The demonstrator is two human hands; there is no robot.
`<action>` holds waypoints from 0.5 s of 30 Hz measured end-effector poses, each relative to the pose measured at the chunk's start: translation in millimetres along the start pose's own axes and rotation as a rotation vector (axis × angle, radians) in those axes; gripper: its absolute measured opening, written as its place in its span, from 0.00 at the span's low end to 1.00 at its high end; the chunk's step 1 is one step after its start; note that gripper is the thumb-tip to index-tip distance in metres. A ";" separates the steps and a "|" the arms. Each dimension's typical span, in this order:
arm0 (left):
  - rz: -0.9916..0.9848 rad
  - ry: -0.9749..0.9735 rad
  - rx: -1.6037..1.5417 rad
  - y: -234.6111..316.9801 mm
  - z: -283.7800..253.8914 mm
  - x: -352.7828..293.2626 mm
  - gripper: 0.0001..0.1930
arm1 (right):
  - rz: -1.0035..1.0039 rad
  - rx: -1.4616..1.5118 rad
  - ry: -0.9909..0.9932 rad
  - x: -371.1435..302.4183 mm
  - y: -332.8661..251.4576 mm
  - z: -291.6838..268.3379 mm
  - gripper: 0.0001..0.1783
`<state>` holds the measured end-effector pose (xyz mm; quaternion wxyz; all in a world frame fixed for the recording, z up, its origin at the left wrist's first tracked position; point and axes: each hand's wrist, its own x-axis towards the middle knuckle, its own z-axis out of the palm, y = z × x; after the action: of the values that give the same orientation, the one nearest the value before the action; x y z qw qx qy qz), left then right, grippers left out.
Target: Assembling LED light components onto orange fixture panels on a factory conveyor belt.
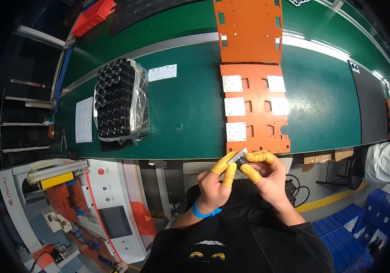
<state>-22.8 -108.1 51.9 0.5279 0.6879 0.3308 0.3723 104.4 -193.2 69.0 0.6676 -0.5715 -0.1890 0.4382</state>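
Note:
My left hand (pixel 215 187), with yellow finger cots on its fingertips, pinches a small pale square board (pixel 237 155) by its edge, just off the bench's near edge. Yellow cots also cover fingertips of my right hand (pixel 270 177), which closes on a small black round part (pixel 242 162) against the board. Whether the two pieces are joined cannot be seen. Right beyond my hands lies an orange fixture plate (pixel 256 109). Several white square boards (pixel 235 107) sit on it in two columns; its near right corner shows bare orange surface.
A black tray (pixel 113 113) of round clear-topped lens parts stands left on the green bench (pixel 186 113), beside plastic wrap. White board panels (pixel 84 120) lie near it. A machine with a screen (pixel 115 222) stands lower left, blue bins (pixel 340 223) lower right, a black mat (pixel 368 104) far right.

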 end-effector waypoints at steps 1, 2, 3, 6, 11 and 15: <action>-0.002 -0.042 0.017 -0.6 -1.9 0.3 0.15 | 0.021 0.039 0.009 0.1 1.6 -0.4 0.12; -0.005 -0.083 0.034 -1.4 -3.4 0.6 0.16 | 0.021 0.042 0.011 1.3 2.9 -0.6 0.12; -0.005 -0.087 0.035 -2.7 -4.0 0.9 0.16 | 0.049 0.078 0.006 3.6 3.9 -0.8 0.11; 0.027 -0.076 -0.011 -3.2 -2.3 1.4 0.17 | 0.077 0.132 0.009 8.1 1.5 0.9 0.10; 0.088 -0.141 0.072 -0.2 -5.7 6.1 0.22 | 0.045 0.076 0.043 7.5 2.9 -0.8 0.10; 0.041 -0.269 -0.116 -3.7 -14.3 17.4 0.20 | 0.075 0.060 -0.115 6.9 -7.5 -15.3 0.10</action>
<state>-26.6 -85.6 53.5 0.5988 0.7065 0.2209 0.3058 122.5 -196.6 70.0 0.6558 -0.5318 -0.1923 0.5002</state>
